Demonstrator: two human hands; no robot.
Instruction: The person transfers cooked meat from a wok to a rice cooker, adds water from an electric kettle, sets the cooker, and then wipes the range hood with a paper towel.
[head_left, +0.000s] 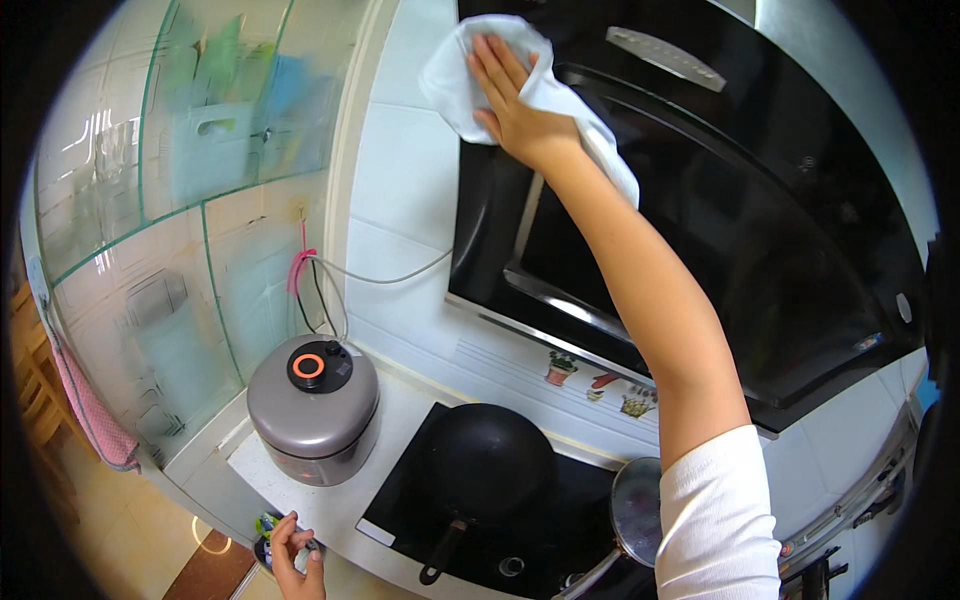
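Note:
My right hand (517, 120) lies flat, fingers spread, on a white cloth (472, 82). The cloth is pressed at the upper left edge of a black glass range hood (720, 247) and overlaps the white wall tiles. One fold of it wraps over the back of the hand and trails along the wrist. Low in the picture, my left hand (294, 559) hovers with bent fingers apart and nothing in it. It is in front of the counter edge, below a grey electric pressure cooker (315, 412).
A black wok (484, 465) and a steel-rimmed pan (637, 510) rest on the black cooktop (405, 517). A frosted glass partition (150, 300) stands on the left, a pink towel (94, 405) hanging at its edge. A cable (390, 280) runs along the wall to the hood.

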